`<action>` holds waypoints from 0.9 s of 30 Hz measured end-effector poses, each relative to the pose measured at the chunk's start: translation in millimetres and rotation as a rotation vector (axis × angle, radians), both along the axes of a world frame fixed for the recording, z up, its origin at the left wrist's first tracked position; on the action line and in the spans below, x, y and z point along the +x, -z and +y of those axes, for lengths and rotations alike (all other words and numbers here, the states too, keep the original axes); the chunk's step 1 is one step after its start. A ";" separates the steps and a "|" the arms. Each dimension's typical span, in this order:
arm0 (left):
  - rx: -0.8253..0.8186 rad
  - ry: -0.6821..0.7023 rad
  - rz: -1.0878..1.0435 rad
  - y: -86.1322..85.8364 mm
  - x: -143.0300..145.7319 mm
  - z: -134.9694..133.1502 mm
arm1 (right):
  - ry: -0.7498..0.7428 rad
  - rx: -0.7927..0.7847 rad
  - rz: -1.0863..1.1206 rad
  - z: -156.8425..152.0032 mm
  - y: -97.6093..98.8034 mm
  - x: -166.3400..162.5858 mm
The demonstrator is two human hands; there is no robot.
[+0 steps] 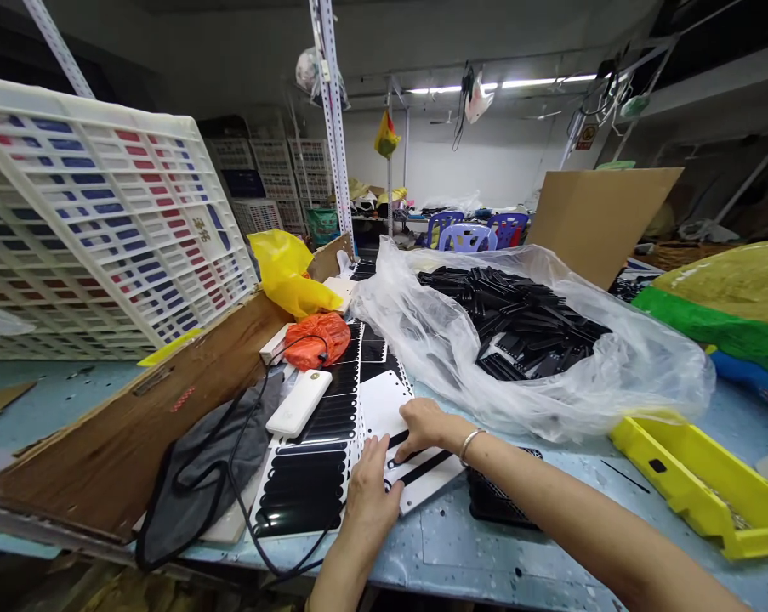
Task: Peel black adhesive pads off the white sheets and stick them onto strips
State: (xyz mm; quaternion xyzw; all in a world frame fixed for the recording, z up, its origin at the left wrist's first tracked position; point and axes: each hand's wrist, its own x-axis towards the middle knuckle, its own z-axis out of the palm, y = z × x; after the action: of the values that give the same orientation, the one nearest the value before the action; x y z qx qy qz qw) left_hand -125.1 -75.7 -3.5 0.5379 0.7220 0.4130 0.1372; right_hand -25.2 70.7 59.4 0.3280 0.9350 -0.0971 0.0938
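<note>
Both my hands rest on a white backing sheet (384, 408) that carries black oblong stickers. My left hand (369, 493) lies flat on the sheet's near edge, fingers stretched out toward a black strip (429, 467). My right hand (425, 427), a bracelet on its wrist, curls its fingers down onto the sheet just above that strip; whether it pinches anything I cannot make out. Beside them to the left lies a full sheet of black oblong stickers (304, 489).
A clear plastic bag (549, 382) of black parts lies behind the hands. A yellow tray (696, 484) sits at right. A white power bank (299, 402), its cable, a grey cloth bag (211, 459), a cardboard flap (134, 433) and a white crate (90, 221) stand at left.
</note>
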 end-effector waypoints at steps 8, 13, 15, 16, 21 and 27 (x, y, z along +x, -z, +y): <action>0.102 -0.170 -0.183 -11.0 -4.7 5.4 | 0.096 0.007 0.034 -12.2 -27.2 9.0; 0.180 -0.013 -0.546 -38.4 -3.5 13.1 | 0.035 0.056 0.127 -35.3 -46.2 30.0; 0.139 0.102 -0.637 -49.7 1.6 14.1 | -0.012 0.082 0.173 -42.0 -48.2 36.6; 0.126 0.121 -0.680 -54.3 4.4 13.7 | -0.022 0.108 0.205 -43.8 -48.6 39.9; 0.134 -0.005 -1.110 -62.3 14.7 6.2 | 0.160 0.421 0.550 -44.3 -45.1 66.2; 0.145 -0.057 -1.239 -59.8 20.3 -0.8 | 0.139 0.181 0.916 -77.0 -11.2 85.6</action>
State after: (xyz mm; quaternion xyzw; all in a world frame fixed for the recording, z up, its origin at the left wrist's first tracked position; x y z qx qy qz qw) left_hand -104.8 -76.5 56.3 0.1869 0.4927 0.6996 0.4826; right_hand 60.4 -6.3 70.6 0.3202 0.8605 -0.1558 -0.3643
